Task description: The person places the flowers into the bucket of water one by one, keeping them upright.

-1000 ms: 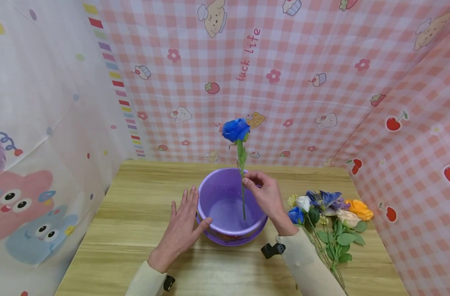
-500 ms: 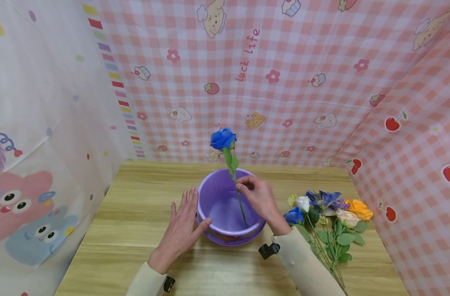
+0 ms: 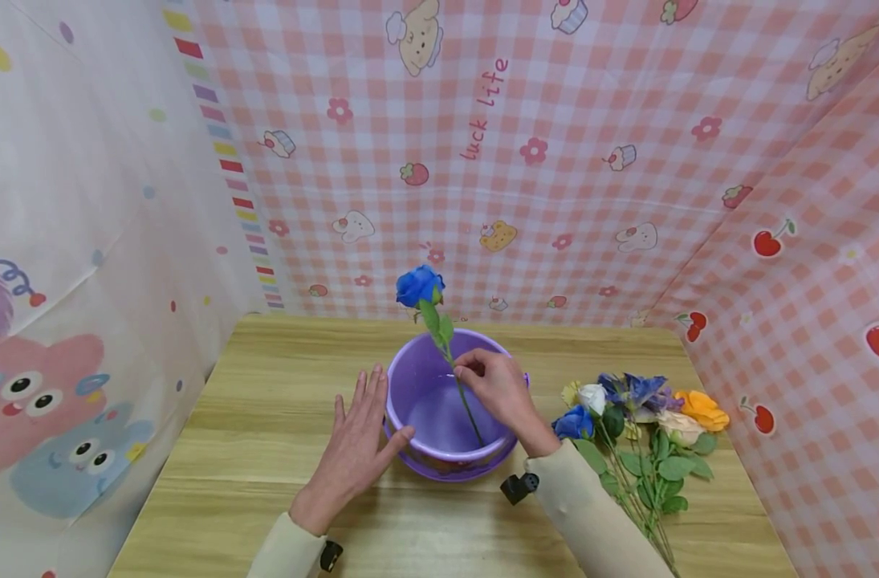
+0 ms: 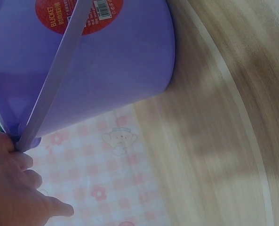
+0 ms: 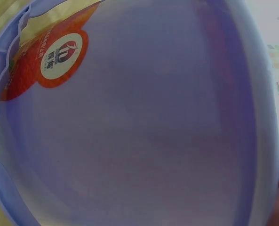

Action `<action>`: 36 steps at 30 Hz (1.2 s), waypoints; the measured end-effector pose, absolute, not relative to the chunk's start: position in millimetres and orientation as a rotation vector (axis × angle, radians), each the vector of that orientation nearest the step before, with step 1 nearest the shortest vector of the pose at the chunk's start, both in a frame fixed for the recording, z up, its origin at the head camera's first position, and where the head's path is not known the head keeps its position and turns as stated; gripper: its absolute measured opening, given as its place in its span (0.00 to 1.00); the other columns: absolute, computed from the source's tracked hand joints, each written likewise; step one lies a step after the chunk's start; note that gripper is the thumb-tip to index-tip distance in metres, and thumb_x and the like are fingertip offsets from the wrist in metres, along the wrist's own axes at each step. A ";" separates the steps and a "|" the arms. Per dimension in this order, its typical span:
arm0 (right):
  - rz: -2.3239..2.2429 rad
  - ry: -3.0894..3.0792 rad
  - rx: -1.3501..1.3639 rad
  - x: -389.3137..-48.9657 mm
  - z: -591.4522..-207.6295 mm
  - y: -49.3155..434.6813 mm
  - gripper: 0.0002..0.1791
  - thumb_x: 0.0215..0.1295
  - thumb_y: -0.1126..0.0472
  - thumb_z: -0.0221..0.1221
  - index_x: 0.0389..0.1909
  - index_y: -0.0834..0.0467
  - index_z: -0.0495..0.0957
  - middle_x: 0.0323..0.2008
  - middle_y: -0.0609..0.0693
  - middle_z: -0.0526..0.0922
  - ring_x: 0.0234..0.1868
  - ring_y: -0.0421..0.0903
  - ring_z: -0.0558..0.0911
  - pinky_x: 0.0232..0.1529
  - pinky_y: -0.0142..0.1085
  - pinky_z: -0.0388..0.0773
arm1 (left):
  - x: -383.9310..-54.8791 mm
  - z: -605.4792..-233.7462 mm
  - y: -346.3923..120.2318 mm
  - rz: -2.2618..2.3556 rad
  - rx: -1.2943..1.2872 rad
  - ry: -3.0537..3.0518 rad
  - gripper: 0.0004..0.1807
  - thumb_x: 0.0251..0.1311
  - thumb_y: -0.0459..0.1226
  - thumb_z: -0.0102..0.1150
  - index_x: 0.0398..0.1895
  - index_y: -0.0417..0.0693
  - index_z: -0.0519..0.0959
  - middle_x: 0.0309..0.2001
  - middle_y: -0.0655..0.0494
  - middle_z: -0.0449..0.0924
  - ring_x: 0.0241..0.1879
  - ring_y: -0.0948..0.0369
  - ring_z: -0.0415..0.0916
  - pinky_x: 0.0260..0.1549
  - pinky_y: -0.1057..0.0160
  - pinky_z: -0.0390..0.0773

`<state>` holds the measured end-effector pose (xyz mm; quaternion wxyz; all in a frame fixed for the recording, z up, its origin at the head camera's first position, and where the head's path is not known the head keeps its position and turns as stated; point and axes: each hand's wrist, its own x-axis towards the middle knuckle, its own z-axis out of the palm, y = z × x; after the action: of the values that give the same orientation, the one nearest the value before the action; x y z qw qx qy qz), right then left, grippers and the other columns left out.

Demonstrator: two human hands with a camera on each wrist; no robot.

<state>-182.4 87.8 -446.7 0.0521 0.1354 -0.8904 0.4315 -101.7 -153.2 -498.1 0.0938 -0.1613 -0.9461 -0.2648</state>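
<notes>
A purple bucket (image 3: 439,449) stands upright in the middle of the table. Over its right rim, my right hand (image 3: 498,391) pinches the green stem of a blue rose (image 3: 421,286). The stem slants down inside the bucket, its bloom leaning left above the far rim. My left hand (image 3: 356,449) rests with spread, straight fingers against the bucket's left side. In the left wrist view, that hand (image 4: 12,183) touches the bucket near the end of its handle (image 4: 57,70). In the right wrist view the bucket's wall (image 5: 144,122) fills most of the picture; only a bit of hand shows.
Several artificial flowers lie to the right of the bucket on the wooden table (image 3: 280,361): a blue rose (image 3: 575,421), a white one (image 3: 592,398), an orange one (image 3: 702,410) and others, stems toward the front. Printed cloth walls (image 3: 583,193) enclose the table at the back and sides.
My right hand has moved left and a little down with the blue rose. The bloom has dropped and swung left, and the stem now tilts. The left hand has stayed in place.
</notes>
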 end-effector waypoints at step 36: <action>1.184 -2.904 0.451 -189.3 -454.0 72.8 0.04 0.68 0.63 0.66 0.37 0.57 0.90 0.26 0.42 0.86 0.24 0.37 0.77 0.28 0.33 0.73 | -100.5 -498.6 -152.2 -0.776 -0.456 -2.817 0.49 0.75 0.61 0.47 0.83 0.38 0.45 0.83 0.41 0.42 0.82 0.44 0.37 0.73 0.28 0.40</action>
<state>-189.3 72.8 -454.0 -0.0135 0.1424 -0.9165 0.3736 -100.5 -152.2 -498.6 0.0923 -0.1535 -0.9485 -0.2612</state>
